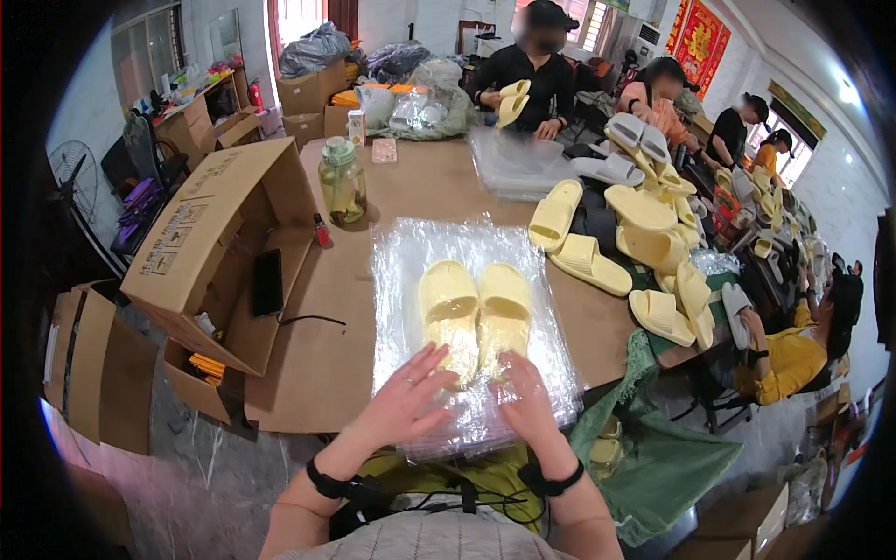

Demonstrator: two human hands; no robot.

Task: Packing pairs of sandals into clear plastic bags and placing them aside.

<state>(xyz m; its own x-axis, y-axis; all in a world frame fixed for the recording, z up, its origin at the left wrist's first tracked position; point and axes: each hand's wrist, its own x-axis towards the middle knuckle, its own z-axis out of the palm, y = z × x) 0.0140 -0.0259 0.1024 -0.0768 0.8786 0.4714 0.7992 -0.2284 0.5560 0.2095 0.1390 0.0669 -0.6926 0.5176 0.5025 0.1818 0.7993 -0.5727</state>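
Observation:
In front of me a pair of pale yellow slippers, a left slipper (446, 294) and a right slipper (505, 291), lies side by side with toes pointing away. Shiny clear film covers at least their heel ends, and under them is a stack of clear plastic bags (397, 271). My left hand (408, 397) rests at the left slipper's heel, fingers stretched out. At the other heel is my right hand (523, 399), its fingers apart and lying on the film. Neither hand grips anything that I can see. Both wrists wear black bands.
Loose yellow slippers (639, 207) are heaped at the right. A cardboard box (210, 215) holding a phone (268, 283) stands left, near a lidded jar (343, 182) and a small red bottle (322, 231). Across the table a person in black (532, 79) holds slippers. Green sacking (653, 448) hangs lower right.

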